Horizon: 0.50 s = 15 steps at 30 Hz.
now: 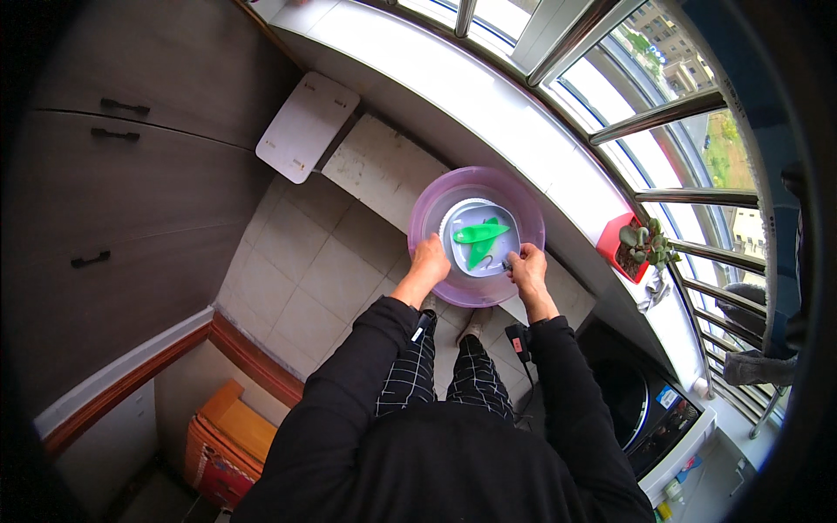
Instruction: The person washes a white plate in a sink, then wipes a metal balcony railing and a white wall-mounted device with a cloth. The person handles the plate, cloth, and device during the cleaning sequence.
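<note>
A translucent purple plastic basin (475, 178) is in front of me, partly over a stone ledge. Inside it sits a round white container with a ridged rim (446, 225). A pale, rounded-square dish (498, 256) lies within that rim. Two bright green leaf-shaped plastic pieces (480, 238) cross each other in the dish, beside a thin curved dark item (486, 261). My left hand (430, 261) is curled at the basin's near left rim, fingers inward. At the dish's near right edge, my right hand (528, 265) pinches a small dark item (506, 265), too small to identify.
A stone ledge (386, 167) runs under the white windowsill (458, 98), with a small pale folding table (307, 127) at its far end. Dark cabinets (144, 170) line the left. A red pot with a succulent (621, 252) stands on the sill. A washing machine (644, 405) is at right.
</note>
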Motion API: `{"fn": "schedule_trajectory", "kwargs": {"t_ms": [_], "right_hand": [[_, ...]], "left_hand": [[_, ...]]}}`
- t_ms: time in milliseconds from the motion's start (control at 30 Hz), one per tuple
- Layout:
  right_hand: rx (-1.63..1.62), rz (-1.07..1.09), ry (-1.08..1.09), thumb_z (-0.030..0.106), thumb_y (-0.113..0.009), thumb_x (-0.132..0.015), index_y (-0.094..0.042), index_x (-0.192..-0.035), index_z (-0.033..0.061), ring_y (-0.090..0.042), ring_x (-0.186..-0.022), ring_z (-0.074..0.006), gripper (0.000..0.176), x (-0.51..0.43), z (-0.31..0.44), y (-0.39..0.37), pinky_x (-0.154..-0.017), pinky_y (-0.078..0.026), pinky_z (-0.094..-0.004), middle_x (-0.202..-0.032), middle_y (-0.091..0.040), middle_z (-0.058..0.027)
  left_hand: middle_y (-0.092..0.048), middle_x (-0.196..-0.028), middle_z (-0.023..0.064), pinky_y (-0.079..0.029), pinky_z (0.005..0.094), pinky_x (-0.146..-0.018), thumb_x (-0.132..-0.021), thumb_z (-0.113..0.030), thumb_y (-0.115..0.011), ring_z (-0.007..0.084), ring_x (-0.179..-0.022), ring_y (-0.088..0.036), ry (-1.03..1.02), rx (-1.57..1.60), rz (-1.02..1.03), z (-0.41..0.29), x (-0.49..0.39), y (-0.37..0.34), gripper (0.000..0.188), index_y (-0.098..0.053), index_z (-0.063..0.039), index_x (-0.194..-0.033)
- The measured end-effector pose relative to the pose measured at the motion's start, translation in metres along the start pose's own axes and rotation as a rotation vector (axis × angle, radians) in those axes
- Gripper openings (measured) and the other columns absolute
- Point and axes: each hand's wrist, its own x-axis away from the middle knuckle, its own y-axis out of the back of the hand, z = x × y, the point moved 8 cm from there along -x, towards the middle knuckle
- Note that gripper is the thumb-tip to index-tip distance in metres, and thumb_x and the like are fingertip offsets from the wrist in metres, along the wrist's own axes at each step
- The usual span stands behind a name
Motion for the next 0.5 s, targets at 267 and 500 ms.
{"fn": "schedule_trajectory", "kwargs": {"t_ms": [267,500], "right_hand": [[-0.02,-0.026,-0.011,0.01,-0.063,-0.082,-0.061,-0.088,-0.0013,-0.056,-0.046,-0.0131,0.013,-0.007,-0.005,-0.012,-0.038,-0.044,-0.0274,-0.065,-0.059,-0.0058],[0.034,-0.252,0.272,0.019,-0.071,-0.082,-0.057,-0.09,-0.0009,-0.057,-0.048,-0.016,0.025,0.002,0.006,0.003,-0.045,-0.047,-0.03,-0.066,-0.06,-0.0084]], "left_hand": [[-0.059,-0.112,0.026,-0.05,0.0402,-0.082,-0.083,-0.001,-0.053,0.0353,-0.098,-0.061,0.032,0.208,0.0,0.007,-0.007,-0.004,0.039,-0.048,0.007,-0.121],[-0.058,-0.118,0.0172,-0.059,0.0317,-0.062,-0.085,0.001,-0.056,0.0234,-0.08,-0.067,-0.058,0.223,-0.089,0.013,-0.001,0.009,0.044,-0.048,0.002,-0.128]]}}
